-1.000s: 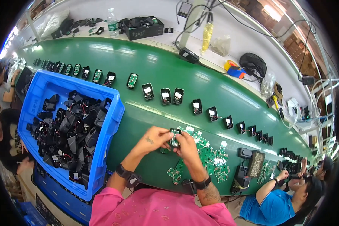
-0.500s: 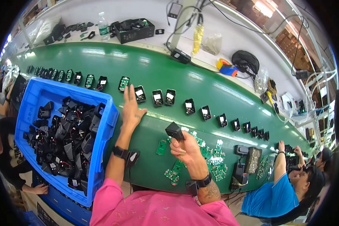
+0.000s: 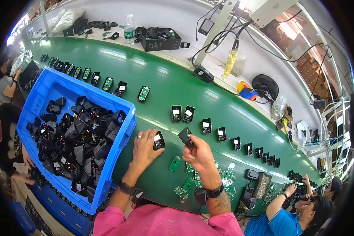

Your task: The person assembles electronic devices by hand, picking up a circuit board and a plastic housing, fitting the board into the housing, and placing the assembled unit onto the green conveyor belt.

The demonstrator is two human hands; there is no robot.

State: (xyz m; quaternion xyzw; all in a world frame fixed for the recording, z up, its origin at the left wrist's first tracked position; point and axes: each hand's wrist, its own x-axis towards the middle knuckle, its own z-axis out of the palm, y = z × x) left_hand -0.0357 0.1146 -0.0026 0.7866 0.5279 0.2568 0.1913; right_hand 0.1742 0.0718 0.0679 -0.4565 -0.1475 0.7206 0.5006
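Observation:
My left hand is curled round an open black plastic housing with a white-labelled part inside, low over the green bench. In my right hand is a small dark box-shaped black case, pinched between thumb and fingers and tilted; its inner side is turned away. Just below the hands lies a single green circuit board, near a loose pile of circuit boards partly covered by my right forearm. Beyond them, a row of open black housings runs across the bench; toward the left, several hold green boards.
A blue bin heaped with black housings stands at my left. On the back shelf are a water bottle, a black box of parts and a tape roll. A co-worker in a blue shirt sits at the right.
My left hand has come back toward me from the row with a housing taken from it. My right hand still holds the black case, now closer to the left hand. The view has shifted.

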